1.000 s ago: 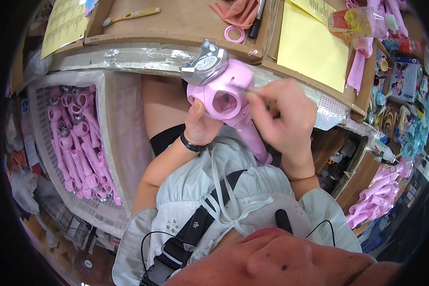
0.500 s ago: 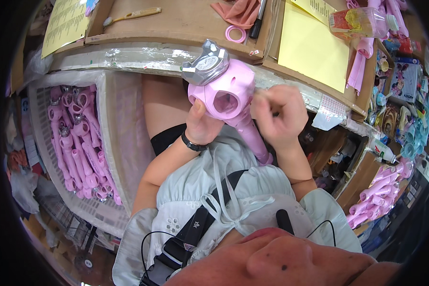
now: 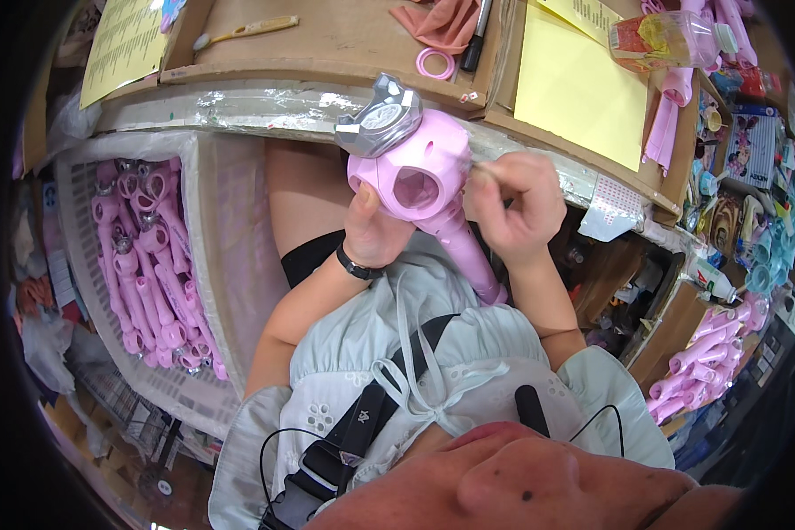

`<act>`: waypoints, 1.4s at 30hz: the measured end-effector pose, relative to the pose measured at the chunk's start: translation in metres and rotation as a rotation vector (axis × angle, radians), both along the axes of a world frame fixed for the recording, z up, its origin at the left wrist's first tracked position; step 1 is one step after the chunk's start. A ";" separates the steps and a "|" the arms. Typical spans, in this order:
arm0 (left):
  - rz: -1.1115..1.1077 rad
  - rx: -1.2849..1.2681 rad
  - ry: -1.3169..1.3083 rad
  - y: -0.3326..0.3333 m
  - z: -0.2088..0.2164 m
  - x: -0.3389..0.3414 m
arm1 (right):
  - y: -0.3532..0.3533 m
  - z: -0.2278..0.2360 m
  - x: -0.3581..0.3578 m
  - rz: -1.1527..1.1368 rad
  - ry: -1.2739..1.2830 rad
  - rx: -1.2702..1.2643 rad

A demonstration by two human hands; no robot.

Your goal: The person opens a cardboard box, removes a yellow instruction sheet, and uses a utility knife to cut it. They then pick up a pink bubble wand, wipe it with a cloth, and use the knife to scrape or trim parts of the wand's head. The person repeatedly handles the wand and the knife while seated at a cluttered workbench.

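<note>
A pink plastic toy wand (image 3: 450,146) with a round hole in its broad head leans against my lap, handle slanting down to the right. A silver crown-shaped piece (image 3: 382,119) sits on top of the head. My left hand (image 3: 375,231) grips the head from below left, thumb on its front. Close by the right side of the head is my right hand (image 3: 521,203), thumb and index finger pinched together. Whatever is between those fingertips is too small and blurred to make out.
On the left stands a white crate (image 3: 230,194) of similar pink wands (image 3: 146,265). The worktop ahead holds a small brush (image 3: 252,28), a pink ring (image 3: 435,64), a black marker (image 3: 475,40), yellow paper (image 3: 574,102) and a clear bottle (image 3: 662,42). Pink parts (image 3: 707,353) are piled at right.
My right hand has shifted very slightly beside the wand's head, still pinched. The wand and my left hand have barely moved.
</note>
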State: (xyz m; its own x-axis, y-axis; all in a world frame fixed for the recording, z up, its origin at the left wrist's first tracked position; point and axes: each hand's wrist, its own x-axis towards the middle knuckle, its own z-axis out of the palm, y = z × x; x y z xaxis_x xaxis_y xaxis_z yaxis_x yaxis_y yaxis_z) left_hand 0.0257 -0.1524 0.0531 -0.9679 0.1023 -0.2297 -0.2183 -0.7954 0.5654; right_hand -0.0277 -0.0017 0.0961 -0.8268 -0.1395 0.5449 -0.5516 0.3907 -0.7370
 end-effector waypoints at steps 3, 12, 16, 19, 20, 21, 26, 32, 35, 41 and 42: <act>-0.024 0.039 0.016 0.000 0.000 0.000 | 0.002 -0.003 0.000 -0.129 -0.007 0.013; -0.029 0.021 0.003 -0.001 0.001 0.000 | 0.001 -0.001 -0.006 0.019 0.131 -0.030; 0.012 -0.008 -0.006 0.001 -0.001 -0.001 | -0.001 0.002 -0.006 -0.125 -0.026 0.048; 0.017 -0.005 -0.001 0.000 -0.001 -0.001 | 0.001 0.005 -0.006 0.031 0.079 0.015; 0.023 -0.018 -0.001 0.000 0.000 -0.001 | 0.001 0.007 -0.005 0.133 0.177 0.022; 0.026 -0.030 -0.003 0.000 0.001 -0.001 | 0.002 0.009 -0.006 0.057 0.074 0.059; 0.008 -0.032 -0.031 0.000 0.003 0.000 | 0.000 0.016 -0.007 -0.061 -0.050 0.088; -0.005 0.016 -0.054 0.000 -0.002 0.002 | 0.007 0.013 -0.020 -0.196 -0.095 0.110; -0.002 -0.001 -0.065 0.000 -0.003 0.001 | 0.013 0.015 -0.013 -0.125 -0.328 -0.164; -0.014 -0.043 -0.032 0.002 0.004 -0.003 | 0.013 0.024 0.004 -0.031 -0.620 -0.353; -0.017 -0.021 -0.033 0.001 0.005 -0.003 | 0.012 0.025 0.004 -0.029 -0.634 -0.339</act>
State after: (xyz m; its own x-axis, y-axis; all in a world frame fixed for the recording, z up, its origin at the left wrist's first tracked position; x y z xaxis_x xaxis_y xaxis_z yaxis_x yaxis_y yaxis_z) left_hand 0.0223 -0.1513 0.0585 -0.9579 0.1130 -0.2640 -0.2502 -0.7794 0.5744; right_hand -0.0235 0.0107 0.1210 -0.9993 -0.0210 -0.0322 0.0301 0.0918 -0.9953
